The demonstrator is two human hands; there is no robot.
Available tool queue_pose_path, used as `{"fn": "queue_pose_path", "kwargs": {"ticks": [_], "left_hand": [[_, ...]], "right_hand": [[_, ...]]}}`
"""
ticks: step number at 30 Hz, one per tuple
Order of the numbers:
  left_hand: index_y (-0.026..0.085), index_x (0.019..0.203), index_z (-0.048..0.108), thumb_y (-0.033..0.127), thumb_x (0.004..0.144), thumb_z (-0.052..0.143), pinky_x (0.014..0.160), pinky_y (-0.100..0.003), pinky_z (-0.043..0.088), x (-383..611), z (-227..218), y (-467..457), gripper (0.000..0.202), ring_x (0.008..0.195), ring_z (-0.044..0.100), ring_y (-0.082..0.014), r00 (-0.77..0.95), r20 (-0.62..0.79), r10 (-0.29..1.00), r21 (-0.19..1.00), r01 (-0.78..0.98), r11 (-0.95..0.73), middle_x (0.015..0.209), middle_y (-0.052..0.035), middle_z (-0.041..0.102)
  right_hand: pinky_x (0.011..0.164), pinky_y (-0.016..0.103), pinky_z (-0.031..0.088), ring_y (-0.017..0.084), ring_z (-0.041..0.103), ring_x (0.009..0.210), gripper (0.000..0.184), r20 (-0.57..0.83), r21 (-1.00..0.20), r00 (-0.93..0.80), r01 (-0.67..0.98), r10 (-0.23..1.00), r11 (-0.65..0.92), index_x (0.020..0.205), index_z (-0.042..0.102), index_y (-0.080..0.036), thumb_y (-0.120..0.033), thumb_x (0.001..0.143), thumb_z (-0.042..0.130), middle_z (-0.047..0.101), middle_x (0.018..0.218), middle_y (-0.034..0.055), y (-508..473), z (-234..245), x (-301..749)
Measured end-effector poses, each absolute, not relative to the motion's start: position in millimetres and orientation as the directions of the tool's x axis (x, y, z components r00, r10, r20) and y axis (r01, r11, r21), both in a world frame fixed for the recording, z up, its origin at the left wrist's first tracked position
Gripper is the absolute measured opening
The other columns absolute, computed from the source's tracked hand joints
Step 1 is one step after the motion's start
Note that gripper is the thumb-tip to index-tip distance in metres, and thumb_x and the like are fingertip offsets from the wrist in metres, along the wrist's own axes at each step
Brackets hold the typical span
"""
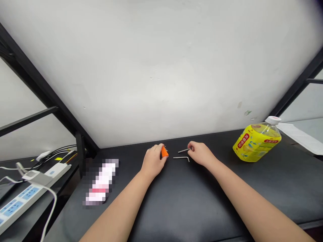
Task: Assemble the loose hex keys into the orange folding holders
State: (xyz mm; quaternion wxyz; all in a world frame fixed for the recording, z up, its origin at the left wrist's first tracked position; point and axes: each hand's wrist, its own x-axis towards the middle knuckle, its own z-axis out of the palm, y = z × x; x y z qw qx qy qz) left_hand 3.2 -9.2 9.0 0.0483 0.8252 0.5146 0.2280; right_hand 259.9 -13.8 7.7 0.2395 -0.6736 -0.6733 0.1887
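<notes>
My left hand (153, 161) is closed around an orange hex key holder (165, 152) on the black tabletop. Thin metal tips stick out along the holder's upper edge, and my fingers cover most of the rest. To the right, my right hand (200, 153) pinches a hex key (183, 151) whose long arm points left toward the holder; its other end is hidden by my fingers. A second, L-shaped hex key (180, 157) lies flat on the table between my hands, its short bent end toward me.
A yellow-labelled drink bottle (257, 141) with a white cap stands on the right. On the left lies a blurred-out, pixelated object (102, 183). A power strip (30, 195) and cables are on a lower surface at far left. A white wall (161, 84) rises behind the black table (186, 201).
</notes>
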Motion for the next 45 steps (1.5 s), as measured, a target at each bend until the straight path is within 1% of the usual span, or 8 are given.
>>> {"fn": "queue_pose_path", "kwargs": {"ticks": [7,9,12,17,25,32,39,45], "left_hand": [[0.026,0.127,0.054,0.030,0.092,0.063,0.094,-0.041,0.051,5.8,8.6,-12.0,0.036,0.100,0.066,-0.0242,0.367,0.328,0.871,0.322,0.823,-0.468,0.112,-0.0046,0.068],[0.026,0.128,0.053,0.030,0.092,0.063,0.095,-0.042,0.051,6.1,8.1,-12.3,0.037,0.102,0.066,-0.0245,0.373,0.337,0.864,0.318,0.819,-0.478,0.112,-0.0048,0.068],[0.025,0.130,0.052,0.029,0.092,0.063,0.098,-0.043,0.050,6.7,6.9,-12.3,0.040,0.105,0.065,-0.0248,0.389,0.354,0.851,0.313,0.808,-0.499,0.114,-0.0057,0.068],[0.024,0.131,0.053,0.029,0.092,0.063,0.097,-0.043,0.051,8.9,5.4,-13.4,0.040,0.105,0.065,-0.0253,0.395,0.370,0.841,0.316,0.797,-0.514,0.113,-0.0063,0.068],[0.023,0.132,0.053,0.026,0.090,0.064,0.099,-0.041,0.051,15.5,4.1,-19.3,0.044,0.111,0.065,-0.0251,0.438,0.379,0.815,0.420,0.703,-0.574,0.119,-0.0076,0.068],[0.024,0.131,0.053,0.022,0.091,0.060,0.099,-0.042,0.050,15.4,6.2,-19.5,0.041,0.108,0.063,-0.0254,0.483,0.365,0.796,0.349,0.722,-0.598,0.117,-0.0080,0.067],[0.025,0.128,0.054,0.027,0.092,0.061,0.097,-0.042,0.050,8.5,8.9,-12.7,0.037,0.103,0.065,-0.0252,0.386,0.352,0.853,0.322,0.806,-0.497,0.110,-0.0058,0.068],[0.025,0.127,0.054,0.028,0.092,0.062,0.098,-0.043,0.049,10.0,9.4,-14.3,0.036,0.102,0.065,-0.0248,0.394,0.349,0.850,0.323,0.801,-0.504,0.110,-0.0054,0.069]], "right_hand": [[0.066,0.026,0.036,0.016,0.057,0.076,0.011,0.057,-0.500,-0.185,0.845,0.981,0.188,0.087,0.066,-0.019,-0.030,0.087,0.067,0.065,0.093,0.0059,-18.9,1.6,258.0],[0.068,0.026,0.037,0.015,0.056,0.077,0.004,0.061,-0.494,-0.252,0.833,0.966,0.249,0.088,0.064,-0.018,-0.019,0.084,0.065,0.063,0.096,0.0049,-22.1,0.9,251.5],[0.067,0.025,0.036,0.013,0.053,0.074,0.016,0.044,-0.493,-0.310,0.820,0.950,0.291,0.084,0.060,-0.018,-0.003,0.079,0.056,0.059,0.091,0.0031,-26.7,-1.0,242.1],[0.068,0.025,0.036,0.013,0.052,0.075,0.022,0.040,-0.509,-0.393,0.783,0.919,0.357,0.087,0.059,-0.019,0.000,0.076,0.055,0.058,0.093,0.0025,-33.9,-2.0,235.5],[0.074,0.028,0.044,0.015,0.057,0.081,0.009,0.331,-0.671,-0.302,0.591,0.894,0.448,0.093,0.057,-0.020,-0.015,0.088,0.053,0.062,0.095,0.0027,-35.2,10.2,221.5],[0.069,0.026,0.044,0.014,0.056,0.072,0.013,0.340,-0.751,-0.254,0.506,0.905,0.424,0.095,0.058,-0.021,-0.016,0.085,0.052,0.064,0.086,0.0001,-33.4,8.1,213.6],[0.065,0.025,0.039,0.014,0.056,0.067,0.019,0.091,-0.657,-0.164,0.731,0.982,0.183,0.086,0.065,-0.020,-0.009,0.076,0.052,0.064,0.074,-0.0015,-18.3,4.3,248.1],[0.068,0.026,0.040,0.016,0.061,0.078,0.019,-0.008,-0.571,-0.281,0.789,0.960,0.226,0.082,0.069,-0.021,-0.010,0.082,0.053,0.070,0.088,0.0032,-25.0,7.8,250.7]]}}
